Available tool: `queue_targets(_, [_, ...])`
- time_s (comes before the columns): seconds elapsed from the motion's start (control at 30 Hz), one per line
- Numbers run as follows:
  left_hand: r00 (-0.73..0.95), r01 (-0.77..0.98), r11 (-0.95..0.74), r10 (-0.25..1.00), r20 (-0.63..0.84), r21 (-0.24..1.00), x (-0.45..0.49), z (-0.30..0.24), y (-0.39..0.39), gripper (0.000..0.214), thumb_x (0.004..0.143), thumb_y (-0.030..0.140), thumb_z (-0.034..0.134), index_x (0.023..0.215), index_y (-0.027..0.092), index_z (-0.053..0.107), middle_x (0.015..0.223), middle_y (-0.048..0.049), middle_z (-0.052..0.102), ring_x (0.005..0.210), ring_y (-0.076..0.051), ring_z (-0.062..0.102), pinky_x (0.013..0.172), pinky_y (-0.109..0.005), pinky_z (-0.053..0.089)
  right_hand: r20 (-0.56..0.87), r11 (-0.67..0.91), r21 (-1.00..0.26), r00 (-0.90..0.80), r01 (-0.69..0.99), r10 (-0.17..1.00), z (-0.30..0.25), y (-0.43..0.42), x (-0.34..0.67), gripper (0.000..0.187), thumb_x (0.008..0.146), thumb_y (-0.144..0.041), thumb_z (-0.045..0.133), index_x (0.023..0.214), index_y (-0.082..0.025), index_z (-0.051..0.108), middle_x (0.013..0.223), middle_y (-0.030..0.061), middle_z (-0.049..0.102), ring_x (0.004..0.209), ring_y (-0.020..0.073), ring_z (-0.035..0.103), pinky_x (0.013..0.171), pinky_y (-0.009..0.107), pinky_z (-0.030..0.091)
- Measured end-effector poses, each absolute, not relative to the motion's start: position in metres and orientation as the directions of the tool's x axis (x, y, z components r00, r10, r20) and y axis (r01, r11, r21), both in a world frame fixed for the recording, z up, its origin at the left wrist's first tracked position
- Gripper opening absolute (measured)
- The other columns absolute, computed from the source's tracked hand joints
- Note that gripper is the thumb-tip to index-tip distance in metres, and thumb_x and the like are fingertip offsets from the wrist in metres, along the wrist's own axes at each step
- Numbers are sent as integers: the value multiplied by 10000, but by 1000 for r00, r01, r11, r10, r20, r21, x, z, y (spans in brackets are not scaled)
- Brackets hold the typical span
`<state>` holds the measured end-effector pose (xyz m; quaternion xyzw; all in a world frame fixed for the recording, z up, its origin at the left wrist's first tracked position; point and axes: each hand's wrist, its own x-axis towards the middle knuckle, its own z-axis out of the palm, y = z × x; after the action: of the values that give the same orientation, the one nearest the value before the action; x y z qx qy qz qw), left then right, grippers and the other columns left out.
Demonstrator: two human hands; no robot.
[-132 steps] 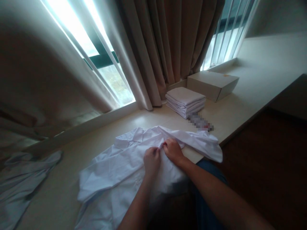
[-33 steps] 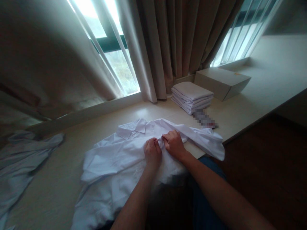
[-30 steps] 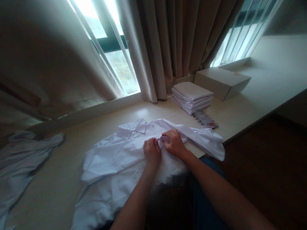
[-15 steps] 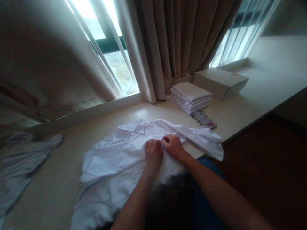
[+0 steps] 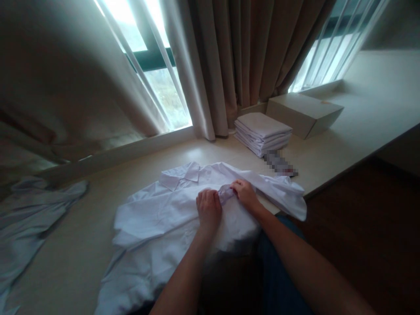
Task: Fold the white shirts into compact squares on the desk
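A white collared shirt (image 5: 157,214) lies spread on the pale window ledge (image 5: 210,155), collar towards the window. My left hand (image 5: 208,209) rests on the shirt front with its fingers curled, pinching the placket edge. My right hand (image 5: 245,195) sits just to the right of it, pinching the opposite edge of the cloth. A small fold of fabric is stretched between the two hands. The shirt's right sleeve (image 5: 278,192) trails off towards the ledge's edge.
A stack of folded white shirts (image 5: 262,132) stands by the brown curtain (image 5: 249,57), beside a closed pale box (image 5: 303,113). A small blurred object (image 5: 278,164) lies in front of the stack. Crumpled shirts (image 5: 29,218) lie far left. Dark floor (image 5: 367,227) drops off right.
My right hand has drawn slightly to the right, pulling the cloth taut between the hands. My left hand has stayed on the shirt front. The shirt has barely shifted.
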<state>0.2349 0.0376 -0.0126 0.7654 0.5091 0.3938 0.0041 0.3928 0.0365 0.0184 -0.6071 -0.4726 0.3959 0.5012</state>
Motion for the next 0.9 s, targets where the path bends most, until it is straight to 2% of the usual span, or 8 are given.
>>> queue_targets(0.17, [169, 773, -484, 781, 601, 412, 235, -15, 39, 86, 911, 242, 460, 873, 217, 533, 889, -73, 589, 917, -230, 504, 841, -378, 391, 293, 182, -896, 232, 405, 927, 23, 21, 391, 109, 744, -277, 586, 799, -184, 594, 704, -16, 581, 638, 127, 508, 629, 241, 389])
queue_targets(0.33, [180, 773, -495, 772, 610, 398, 235, -15, 39, 82, 911, 237, 460, 878, 216, 532, 872, -67, 590, 896, -227, 501, 838, -378, 388, 309, 207, -835, 123, 510, 943, 20, 20, 380, 160, 741, -339, 654, 725, -187, 607, 731, 16, 609, 686, 144, 510, 680, 270, 395])
queue_targets(0.47, [163, 773, -486, 773, 614, 407, 235, -14, 39, 89, 915, 241, 452, 887, 216, 532, 875, -68, 592, 898, -228, 500, 830, -375, 388, 13, 7, -994, 49, 108, 999, 15, 28, 382, 178, 713, -339, 624, 641, -177, 603, 600, -7, 571, 577, 131, 494, 570, 257, 384])
queue_targets(0.53, [161, 775, -484, 773, 613, 406, 235, -14, 39, 91, 916, 244, 451, 889, 218, 534, 870, -68, 591, 892, -229, 498, 824, -375, 386, -132, -136, -985, -49, -107, 990, 12, 31, 385, 208, 698, -353, 585, 586, -179, 555, 531, -17, 521, 499, 123, 460, 491, 256, 352])
queue_targets(0.6, [159, 778, -480, 775, 612, 406, 235, -14, 38, 95, 916, 245, 449, 885, 221, 535, 864, -67, 588, 885, -229, 498, 821, -375, 385, -182, -197, -961, -93, -192, 979, 11, 31, 387, 230, 711, -367, 544, 571, -185, 522, 521, -16, 507, 470, 120, 445, 458, 260, 333])
queue_targets(0.67, [156, 781, -476, 776, 611, 404, 235, -14, 38, 94, 916, 247, 448, 886, 221, 534, 862, -67, 588, 877, -230, 499, 818, -375, 385, -141, -149, -980, -69, -129, 988, 12, 31, 388, 248, 730, -388, 565, 595, -181, 536, 540, -21, 515, 487, 116, 446, 470, 255, 330])
queue_targets(0.8, [175, 787, -484, 770, 613, 384, 235, -16, 39, 83, 916, 250, 455, 892, 219, 528, 861, -65, 592, 872, -229, 497, 819, -376, 385, 44, 37, -981, 34, 188, 998, 15, 28, 387, 288, 716, -444, 686, 696, -164, 622, 633, -20, 578, 598, 120, 490, 548, 240, 349])
queue_targets(0.9, [190, 787, -495, 762, 619, 368, 235, -16, 39, 80, 914, 248, 459, 884, 220, 527, 856, -64, 591, 869, -229, 499, 819, -375, 382, 158, 119, -930, 86, 348, 984, 14, 27, 384, 280, 785, -439, 643, 718, -167, 642, 683, -1, 612, 639, 129, 515, 598, 248, 371])
